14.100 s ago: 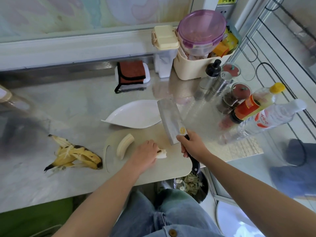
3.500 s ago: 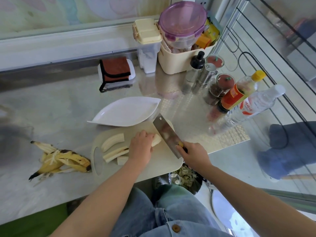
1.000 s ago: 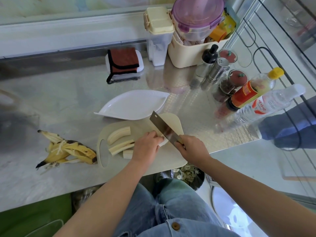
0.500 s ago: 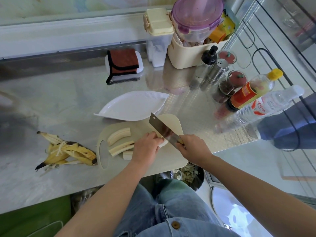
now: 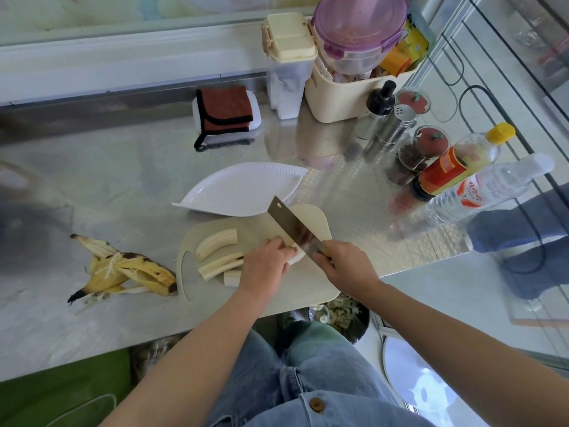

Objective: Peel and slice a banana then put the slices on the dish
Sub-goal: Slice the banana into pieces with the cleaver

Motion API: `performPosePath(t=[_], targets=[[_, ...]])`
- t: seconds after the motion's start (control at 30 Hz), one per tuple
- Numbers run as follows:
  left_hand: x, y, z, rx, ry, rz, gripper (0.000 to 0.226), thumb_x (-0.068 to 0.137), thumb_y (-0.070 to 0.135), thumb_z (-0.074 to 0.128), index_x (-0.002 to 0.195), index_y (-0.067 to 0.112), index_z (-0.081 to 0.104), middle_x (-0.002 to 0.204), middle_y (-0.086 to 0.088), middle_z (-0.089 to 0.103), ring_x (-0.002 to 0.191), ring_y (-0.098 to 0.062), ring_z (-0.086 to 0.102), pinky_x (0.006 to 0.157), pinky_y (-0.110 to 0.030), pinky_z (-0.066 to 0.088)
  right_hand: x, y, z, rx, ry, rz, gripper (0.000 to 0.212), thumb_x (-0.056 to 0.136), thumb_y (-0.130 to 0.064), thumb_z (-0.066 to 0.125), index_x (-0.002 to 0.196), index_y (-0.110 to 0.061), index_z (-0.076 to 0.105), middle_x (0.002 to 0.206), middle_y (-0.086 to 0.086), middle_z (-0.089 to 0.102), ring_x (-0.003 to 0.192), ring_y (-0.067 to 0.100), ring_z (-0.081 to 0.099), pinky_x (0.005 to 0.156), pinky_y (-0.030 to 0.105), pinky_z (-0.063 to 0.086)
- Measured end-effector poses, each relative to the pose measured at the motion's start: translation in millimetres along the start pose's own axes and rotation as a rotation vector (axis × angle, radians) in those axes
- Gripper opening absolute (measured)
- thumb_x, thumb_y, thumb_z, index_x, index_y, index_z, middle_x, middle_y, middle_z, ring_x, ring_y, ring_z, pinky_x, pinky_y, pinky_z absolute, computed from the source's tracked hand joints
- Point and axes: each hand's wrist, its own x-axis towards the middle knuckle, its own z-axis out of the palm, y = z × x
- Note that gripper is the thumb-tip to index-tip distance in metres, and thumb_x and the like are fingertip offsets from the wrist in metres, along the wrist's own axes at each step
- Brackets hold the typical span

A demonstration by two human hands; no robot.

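On board (image 5: pixel 308 282): left fingers (image 5: pixel 277 242) pin banana piece (image 5: pixel 297 257), right fingers (image 5: pixel 328 256) grip cleaver (image 5: pixel 291 228); labels (image 5: pixel 448 169) illegible.

Your one camera sits on your head and looks forward and steeply down over the metal counter (image 5: pixel 92 174). It is close: your forearms (image 5: pixel 200 343) enter from the bottom edge, and the cutting board (image 5: pixel 308 282) lies near the middle of the frame. The wide lens bends the back wall (image 5: pixel 123 57) at the top, and your jeans (image 5: pixel 308 371) fill the lower part.
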Motion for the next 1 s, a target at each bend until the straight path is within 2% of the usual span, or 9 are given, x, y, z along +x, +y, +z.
performPosePath(t=[0.13,0.23,0.37,0.57,0.63,0.7,0.83,1.0], targets=[[0,0,0,-0.006,0.009,-0.009,0.030,0.084,0.019,0.068,0.113,0.026,0.067,0.103,0.004,0.060,0.096,-0.016,0.055,0.061,-0.023,0.031,0,-3,-7,-0.020,-0.007,-0.033,0.026,0.097,-0.026,0.049,0.074,-0.018,0.040,0.070,-0.002,0.044,0.064,0.019,0.041,0.048,0.021,0.023],[-1,0,0,-0.016,0.008,-0.007,0.030,0.082,0.018,0.069,0.112,0.026,0.068,0.102,0.004,0.060,0.095,-0.017,0.055,0.061,-0.024,0.033,1,-3,-5,-0.028,-0.043,-0.012,0.027,0.097,-0.027,0.047,0.073,-0.022,0.038,0.068,-0.004,0.042,0.065,0.019,0.042,0.051,0.028,0.027],[0,-1,1,-0.038,0.016,-0.011,0.029,0.078,0.016,0.073,0.106,0.025,0.070,0.098,0.004,0.061,0.090,-0.018,0.056,0.059,-0.025,0.033,3,-2,-2,-0.031,-0.060,0.011,0.031,0.097,-0.027,0.046,0.070,-0.027,0.032,0.071,-0.003,0.043,0.066,0.020,0.042,0.059,0.029,0.032],[-1,0,0,-0.038,0.046,-0.001,0.028,0.076,0.014,0.074,0.102,0.022,0.070,0.096,0.003,0.063,0.087,-0.019,0.057,0.057,-0.025,0.033,4,2,12,-0.091,-0.100,0.032,0.017,0.098,-0.027,0.044,0.083,-0.019,0.043,0.085,0.005,0.055,0.075,0.026,0.053,0.062,0.031,0.037],[-2,-1,1,-0.051,0.052,0.002,0.030,0.076,0.014,0.074,0.104,0.022,0.069,0.097,0.003,0.062,0.088,-0.020,0.057,0.058,-0.029,0.039,4,4,14,-0.079,-0.087,0.032,0.020,0.097,-0.029,0.045,0.081,-0.019,0.041,0.081,0.002,0.051,0.074,0.026,0.052,0.060,0.031,0.036],[-3,-3,3,-0.060,0.060,0.001,0.033,0.075,0.015,0.076,0.107,0.022,0.069,0.097,0.003,0.062,0.088,-0.019,0.057,0.061,-0.029,0.044,2,3,10,-0.060,-0.063,0.023,0.024,0.098,-0.029,0.046,0.078,-0.018,0.039,0.076,-0.001,0.045,0.068,0.023,0.045,0.058,0.030,0.032],[-7,-6,5,-0.071,0.094,-0.005,0.037,0.067,0.012,0.082,0.101,0.020,0.071,0.090,0.002,0.062,0.081,-0.020,0.057,0.057,-0.029,0.045,-1,0,-1,-0.003,0.006,-0.003,0.029,0.097,-0.027,0.049,0.072,-0.016,0.038,0.066,-0.003,0.039,0.062,0.022,0.039,0.055,0.030,0.028],[-7,-4,6,-0.061,0.104,-0.025,0.035,0.067,0.012,0.082,0.100,0.021,0.072,0.088,0.002,0.062,0.078,-0.020,0.057,0.056,-0.028,0.043,1,-1,-3,-0.052,-0.056,-0.012,0.027,0.097,-0.027,0.047,0.073,-0.017,0.039,0.066,-0.003,0.041,0.064,0.021,0.043,0.056,0.029,0.030]])
